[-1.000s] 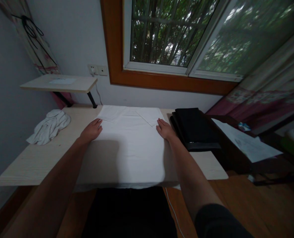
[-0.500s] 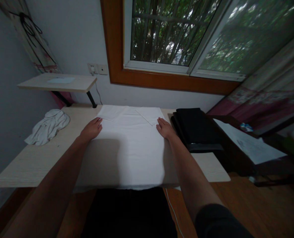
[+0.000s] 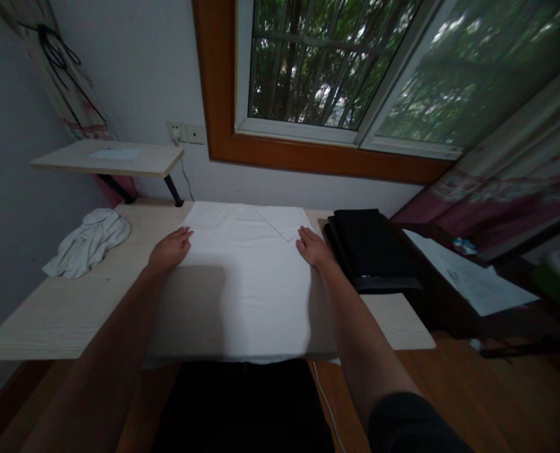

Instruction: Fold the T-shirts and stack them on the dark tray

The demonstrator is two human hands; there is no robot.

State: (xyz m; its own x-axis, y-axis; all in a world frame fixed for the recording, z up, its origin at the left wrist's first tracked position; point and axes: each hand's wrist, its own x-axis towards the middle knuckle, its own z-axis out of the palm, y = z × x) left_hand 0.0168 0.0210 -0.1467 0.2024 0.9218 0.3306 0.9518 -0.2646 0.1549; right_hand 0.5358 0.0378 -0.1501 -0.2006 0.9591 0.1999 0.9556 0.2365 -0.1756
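Mostly flat, a white cloth covers the middle of the pale wooden desk, a hand at either side.
Two slanting edge lines show near its far end, and its near end reaches the desk's front edge. The left hand touches the cloth's left edge and the right hand its right edge, fingers slightly bent; whether either one pinches the fabric, I cannot tell. Just beside the right hand lies a flat black stack. Farther left sit a crumpled light rag and, behind it, a raised shelf bearing a paper sheet.
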